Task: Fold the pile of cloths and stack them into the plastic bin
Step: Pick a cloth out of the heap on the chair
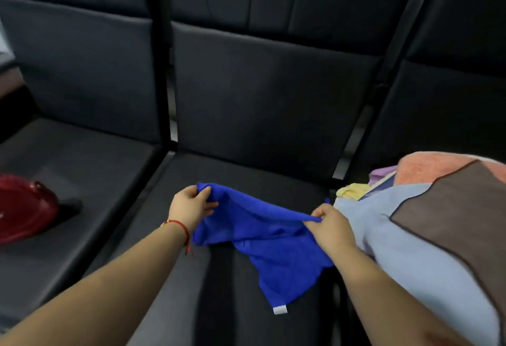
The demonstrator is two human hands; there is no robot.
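A bright blue cloth (262, 239) hangs stretched between my two hands above a dark seat cushion (219, 170). My left hand (191, 204) pinches its upper left corner. My right hand (331, 226) pinches the top edge at the right. The rest of the cloth droops down to the seat, with a small white tag (280, 309) at its lowest corner. At the right lies the pile of cloths (427, 225): light blue, brown, orange, yellow and purple pieces heaped together. A red plastic bin (24, 208) sits on the seat at the far left, partly cut off by the frame.
Dark padded seats with upright backrests (262, 93) fill the view, split by black metal frame bars (164, 71). A red string bracelet is on my left wrist.
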